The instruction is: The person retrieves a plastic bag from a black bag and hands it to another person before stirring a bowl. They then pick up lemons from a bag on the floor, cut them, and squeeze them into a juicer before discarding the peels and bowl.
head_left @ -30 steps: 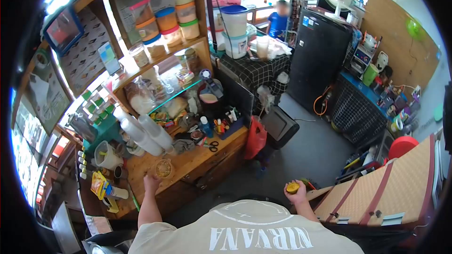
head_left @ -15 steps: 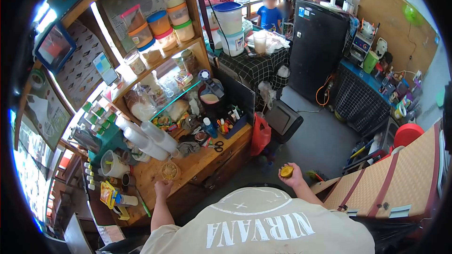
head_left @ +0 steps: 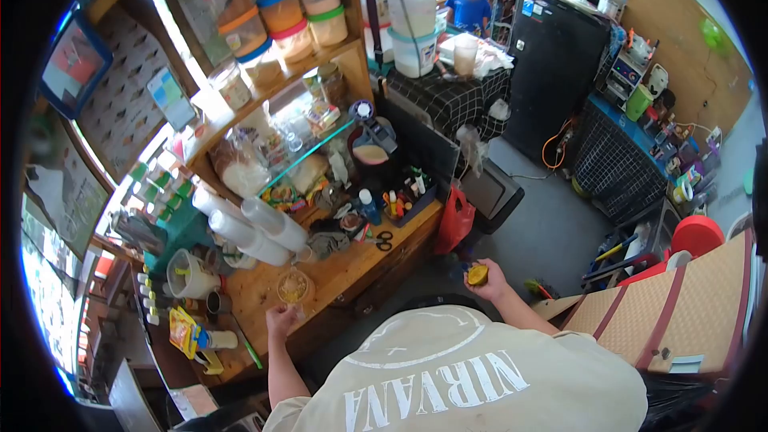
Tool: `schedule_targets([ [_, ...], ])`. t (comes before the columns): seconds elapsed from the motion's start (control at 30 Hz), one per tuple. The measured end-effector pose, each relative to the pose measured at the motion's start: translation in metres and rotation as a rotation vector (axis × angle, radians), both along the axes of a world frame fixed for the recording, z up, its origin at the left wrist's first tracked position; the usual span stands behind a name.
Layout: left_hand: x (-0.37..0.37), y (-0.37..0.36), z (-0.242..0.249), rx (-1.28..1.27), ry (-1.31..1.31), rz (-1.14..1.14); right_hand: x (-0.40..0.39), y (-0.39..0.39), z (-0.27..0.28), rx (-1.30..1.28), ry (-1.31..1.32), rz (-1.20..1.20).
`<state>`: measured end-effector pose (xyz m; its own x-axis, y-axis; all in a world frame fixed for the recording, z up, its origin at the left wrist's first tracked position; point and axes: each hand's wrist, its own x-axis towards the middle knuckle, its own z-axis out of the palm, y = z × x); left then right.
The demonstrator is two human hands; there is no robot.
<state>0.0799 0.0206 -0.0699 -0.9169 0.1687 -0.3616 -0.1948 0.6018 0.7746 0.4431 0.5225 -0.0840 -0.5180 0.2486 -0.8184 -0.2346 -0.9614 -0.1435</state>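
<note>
My left hand [head_left: 280, 321] is over the front edge of the wooden counter [head_left: 326, 288], its fingers drawn together in a pinch. Anything between them is too small or pale to name. Just beyond those fingers stands a clear round cup [head_left: 294, 286] with crumbly tan contents. Away from the counter, above the floor, my right hand [head_left: 490, 282] is wrapped round a halved fruit [head_left: 478, 275] with yellow flesh and a darker rim, its cut side facing up. The exact kind of fruit cannot be told.
Stacked plastic cups [head_left: 268, 228], scissors [head_left: 384, 241], a white tub [head_left: 190, 274] and a yellow packet [head_left: 186, 328] lie about the counter. A red bag [head_left: 456, 220] hangs at its end. Farther off are a black fridge [head_left: 552, 68] and a person in blue [head_left: 469, 10].
The camera view has shifted and tilted. My right hand has turned slightly and come inward with the halved fruit. My left hand stays beside the cup.
</note>
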Motion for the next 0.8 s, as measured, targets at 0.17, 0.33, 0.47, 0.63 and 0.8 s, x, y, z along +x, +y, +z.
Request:
schedule_targets([
  [0.17,0.017,0.005,0.017,0.273,-0.136,0.138,-0.019,0.004,-0.004,0.006,0.047,0.109],
  [0.33,0.034,0.007,0.013,0.565,-0.119,0.316,-0.043,0.006,0.019,0.051,-0.035,0.258],
  [0.47,0.055,0.015,0.015,0.622,-0.123,0.443,-0.050,0.019,0.022,0.050,-0.072,0.321],
  [0.63,0.080,0.015,0.000,0.655,-0.131,0.575,-0.039,0.049,0.015,0.041,-0.082,0.371],
  [0.8,0.102,0.033,-0.012,0.555,-0.091,0.640,-0.007,0.119,-0.004,0.026,-0.103,0.426],
])
